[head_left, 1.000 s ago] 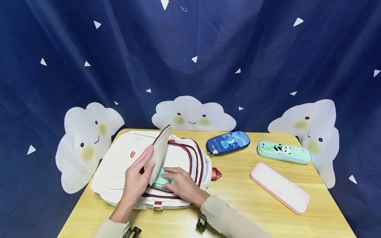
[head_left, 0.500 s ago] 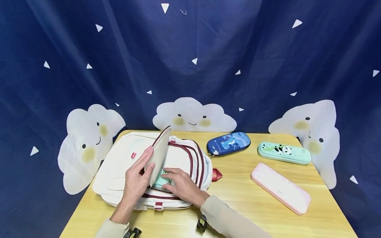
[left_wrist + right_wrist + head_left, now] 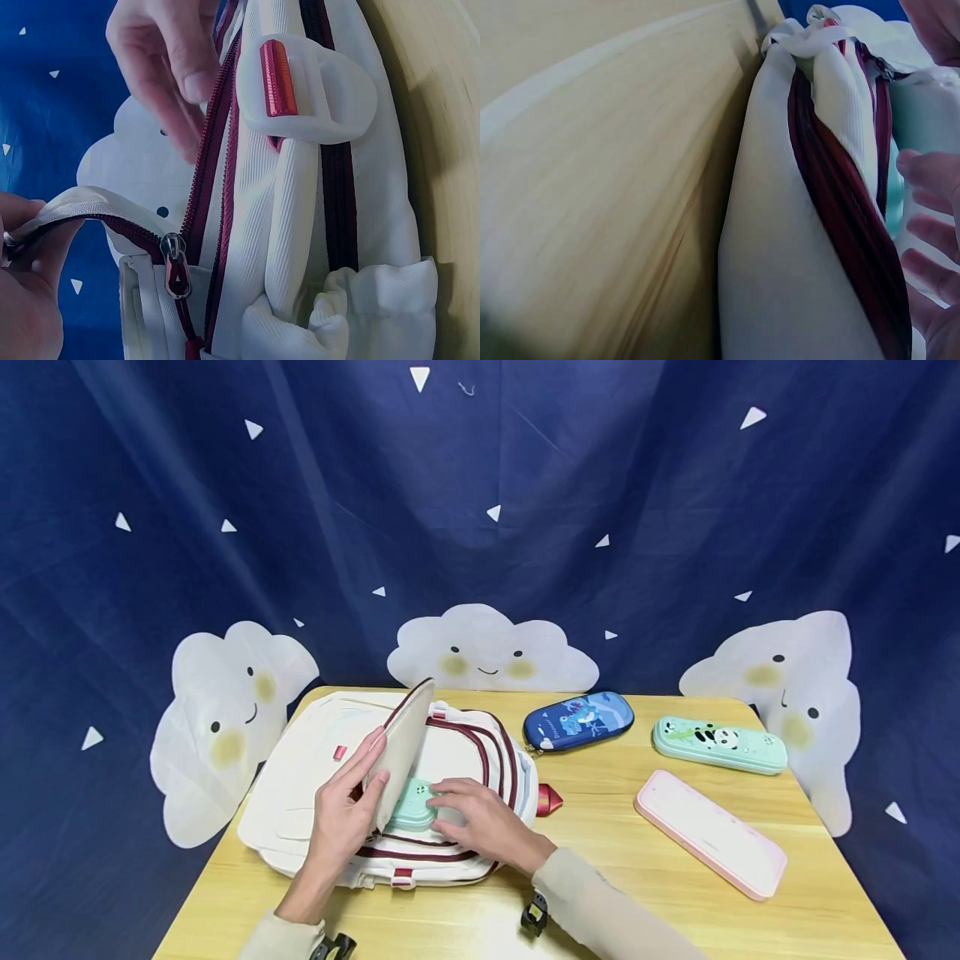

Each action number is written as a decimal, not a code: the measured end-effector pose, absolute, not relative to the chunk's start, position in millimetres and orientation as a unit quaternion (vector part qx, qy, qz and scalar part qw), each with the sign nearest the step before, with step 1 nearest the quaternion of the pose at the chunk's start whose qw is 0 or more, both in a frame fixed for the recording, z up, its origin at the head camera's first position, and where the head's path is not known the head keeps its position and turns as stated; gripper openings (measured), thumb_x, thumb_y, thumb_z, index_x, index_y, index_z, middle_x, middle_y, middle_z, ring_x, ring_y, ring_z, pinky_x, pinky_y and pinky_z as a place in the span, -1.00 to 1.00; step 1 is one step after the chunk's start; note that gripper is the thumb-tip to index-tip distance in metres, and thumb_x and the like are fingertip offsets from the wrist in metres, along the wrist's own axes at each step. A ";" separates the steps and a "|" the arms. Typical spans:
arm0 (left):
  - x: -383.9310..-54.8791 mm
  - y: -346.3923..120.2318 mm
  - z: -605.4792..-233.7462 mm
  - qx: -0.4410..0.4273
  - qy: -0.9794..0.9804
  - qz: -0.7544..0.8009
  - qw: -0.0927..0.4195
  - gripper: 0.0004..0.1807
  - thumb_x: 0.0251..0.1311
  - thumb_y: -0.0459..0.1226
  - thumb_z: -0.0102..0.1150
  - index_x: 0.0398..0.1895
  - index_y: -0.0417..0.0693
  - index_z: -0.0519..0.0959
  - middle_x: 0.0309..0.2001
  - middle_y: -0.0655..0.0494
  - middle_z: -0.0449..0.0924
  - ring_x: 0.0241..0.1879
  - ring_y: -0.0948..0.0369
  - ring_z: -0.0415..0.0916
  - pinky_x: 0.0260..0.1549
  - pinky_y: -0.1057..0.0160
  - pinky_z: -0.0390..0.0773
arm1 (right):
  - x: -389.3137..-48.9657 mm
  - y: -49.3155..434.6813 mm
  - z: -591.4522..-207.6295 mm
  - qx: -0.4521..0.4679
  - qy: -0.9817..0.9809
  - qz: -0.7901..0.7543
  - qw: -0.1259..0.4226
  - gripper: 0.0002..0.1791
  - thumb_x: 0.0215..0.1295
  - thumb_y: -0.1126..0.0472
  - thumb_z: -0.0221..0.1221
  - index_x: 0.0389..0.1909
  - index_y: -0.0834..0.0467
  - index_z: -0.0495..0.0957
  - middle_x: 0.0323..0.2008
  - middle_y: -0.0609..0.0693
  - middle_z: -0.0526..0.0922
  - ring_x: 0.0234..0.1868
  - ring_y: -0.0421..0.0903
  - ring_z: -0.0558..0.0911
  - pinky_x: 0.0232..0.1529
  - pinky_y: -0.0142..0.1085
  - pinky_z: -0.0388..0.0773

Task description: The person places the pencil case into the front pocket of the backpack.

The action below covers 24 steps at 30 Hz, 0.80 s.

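Note:
A white backpack (image 3: pixel 300 768) with dark red zips lies on the table. My left hand (image 3: pixel 347 802) pinches the raised flap (image 3: pixel 405 743) of its front pocket between thumb and fingers. A mint green pencil case (image 3: pixel 411 810) lies in the pocket opening, its left part hidden behind the flap. My right hand (image 3: pixel 480 818) is just right of that case, fingertips at its edge. In the right wrist view the fingers (image 3: pixel 930 176) are spread and loosely bent, with nothing between them. A zip pull (image 3: pixel 177 274) hangs at the pocket's corner in the left wrist view.
To the right of the backpack, a blue pencil case (image 3: pixel 577 722) lies near the table's back edge. Beyond it are a mint green panda pencil case (image 3: pixel 720 745) and a pink and white pencil case (image 3: pixel 711 835). A dark blue curtain (image 3: pixel 480 485) hangs behind the table (image 3: pixel 600 860).
My right hand has drawn back to the right, off the mint green pencil case, so more of the case shows. The left hand still holds the flap up.

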<state>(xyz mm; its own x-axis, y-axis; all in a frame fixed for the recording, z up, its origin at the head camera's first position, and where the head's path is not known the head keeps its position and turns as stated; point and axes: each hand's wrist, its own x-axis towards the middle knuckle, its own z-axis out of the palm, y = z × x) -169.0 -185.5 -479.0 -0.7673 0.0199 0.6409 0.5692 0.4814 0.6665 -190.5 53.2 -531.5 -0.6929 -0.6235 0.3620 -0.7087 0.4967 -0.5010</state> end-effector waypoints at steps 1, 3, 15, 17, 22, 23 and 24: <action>-168.7 -185.5 -478.9 -0.182 -0.811 -0.476 0.288 -0.40 0.36 -0.58 0.34 0.45 -0.11 0.61 0.47 -0.03 0.60 0.53 0.46 0.39 0.52 0.56 0.31 | -189.8 56.1 -531.3 0.389 -0.863 0.316 0.068 -0.64 0.48 0.07 0.41 0.20 0.09 0.78 0.36 0.03 0.71 0.42 0.01 0.65 0.54 -0.11 0.56; -168.4 -185.4 -478.6 -0.182 -0.810 -0.478 0.286 -0.40 0.36 -0.58 0.34 0.45 -0.11 0.61 0.47 -0.03 0.60 0.53 0.45 0.39 0.52 0.55 0.31 | -187.7 62.0 -531.3 0.393 -0.865 0.304 0.071 -0.64 0.48 0.06 0.41 0.19 0.09 0.78 0.34 0.03 0.72 0.43 0.02 0.64 0.54 -0.09 0.56; -167.9 -186.3 -478.4 -0.176 -0.810 -0.486 0.277 -0.42 0.36 -0.56 0.36 0.43 -0.15 0.62 0.47 -0.06 0.60 0.52 0.49 0.39 0.51 0.56 0.32 | -180.8 96.4 -529.5 0.388 -0.875 0.271 0.102 -0.64 0.44 0.03 0.43 0.17 0.05 0.80 0.35 -0.05 0.73 0.49 0.02 0.59 0.53 -0.04 0.56; -167.6 -186.3 -478.5 -0.175 -0.810 -0.488 0.275 -0.43 0.36 -0.56 0.36 0.43 -0.16 0.63 0.47 -0.07 0.60 0.52 0.50 0.38 0.51 0.57 0.32 | -180.4 103.6 -528.3 0.386 -0.877 0.265 0.112 -0.64 0.43 0.02 0.44 0.17 0.05 0.81 0.34 -0.05 0.73 0.48 0.03 0.60 0.52 -0.02 0.58; -168.2 -187.4 -480.0 -0.173 -0.812 -0.488 0.270 -0.43 0.37 -0.55 0.35 0.44 -0.15 0.62 0.48 -0.06 0.59 0.53 0.50 0.37 0.51 0.58 0.31 | -180.9 120.8 -527.4 0.382 -0.874 0.261 0.146 -0.63 0.37 0.06 0.49 0.14 0.06 0.81 0.31 0.00 0.75 0.44 0.12 0.62 0.46 0.08 0.62; -168.3 -187.8 -480.1 -0.172 -0.814 -0.487 0.268 -0.43 0.39 -0.55 0.34 0.45 -0.14 0.61 0.49 -0.04 0.58 0.53 0.50 0.37 0.51 0.57 0.31 | -181.3 124.1 -527.7 0.381 -0.873 0.263 0.151 -0.62 0.36 0.08 0.50 0.15 0.07 0.81 0.31 0.02 0.75 0.44 0.14 0.63 0.46 0.10 0.62; -168.4 -188.3 -480.4 -0.170 -0.815 -0.486 0.266 -0.43 0.39 -0.54 0.34 0.45 -0.14 0.61 0.49 -0.04 0.58 0.53 0.51 0.37 0.51 0.57 0.30 | -181.7 127.5 -528.2 0.379 -0.873 0.265 0.155 -0.62 0.36 0.09 0.50 0.15 0.08 0.81 0.31 0.04 0.75 0.44 0.16 0.63 0.46 0.12 0.61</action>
